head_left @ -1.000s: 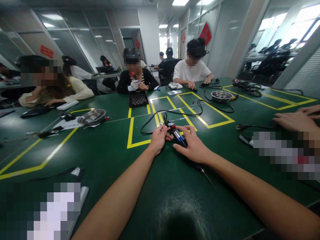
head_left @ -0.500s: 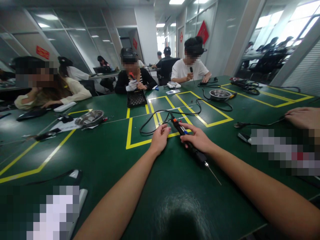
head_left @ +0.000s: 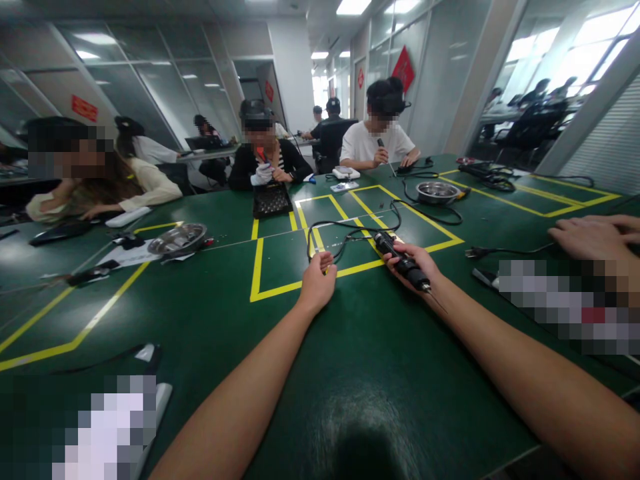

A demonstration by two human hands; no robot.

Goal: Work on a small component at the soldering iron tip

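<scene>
The power screwdriver [head_left: 413,272] is black, its thin bit [head_left: 438,302] apparently silver-grey, though blurred. The counter [head_left: 225,373] is deep green, marked with yellow tape [head_left: 360,268]. At one o'clock, a wall sign [head_left: 403,69] is red.

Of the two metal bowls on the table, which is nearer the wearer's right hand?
The right-hand metal bowl, beyond the right hand. The other metal bowl sits well to the left, by white paper.
</scene>
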